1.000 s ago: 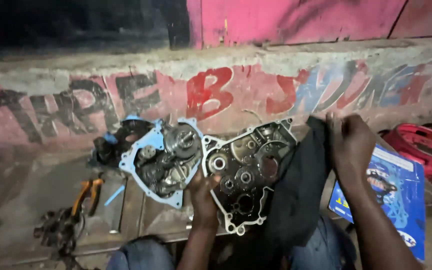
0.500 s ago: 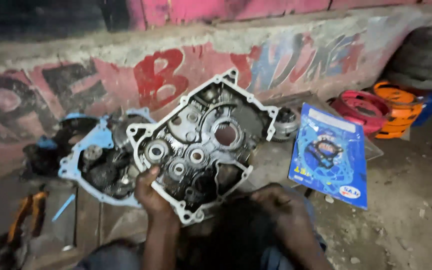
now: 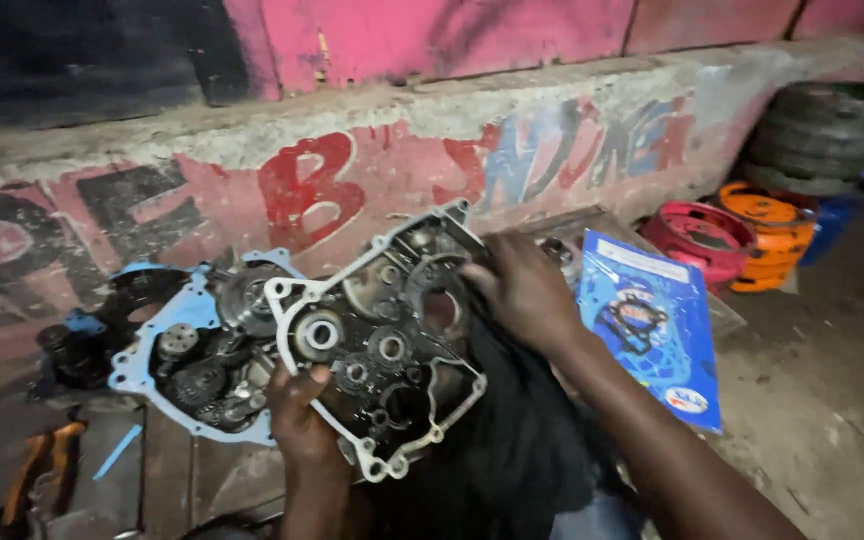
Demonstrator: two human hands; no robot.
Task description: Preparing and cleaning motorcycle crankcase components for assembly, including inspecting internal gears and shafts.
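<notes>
Left hand [image 3: 302,420] grips the lower edge of a grey engine case half [image 3: 382,335], thumb hooked over its rim, holding it tilted up off the floor. Just left of that hand lies a second case half [image 3: 187,365] full of gears, edged with a blue gasket, and further left orange-handled pliers [image 3: 37,470] rest on the floor. Right hand [image 3: 522,290] clasps a black cloth [image 3: 512,440], pressing it against the held case's upper right side. Right of that hand sits a blue gasket packet [image 3: 657,325], and beyond it red and orange rings [image 3: 742,225] are stacked near the painted wall [image 3: 302,190].
</notes>
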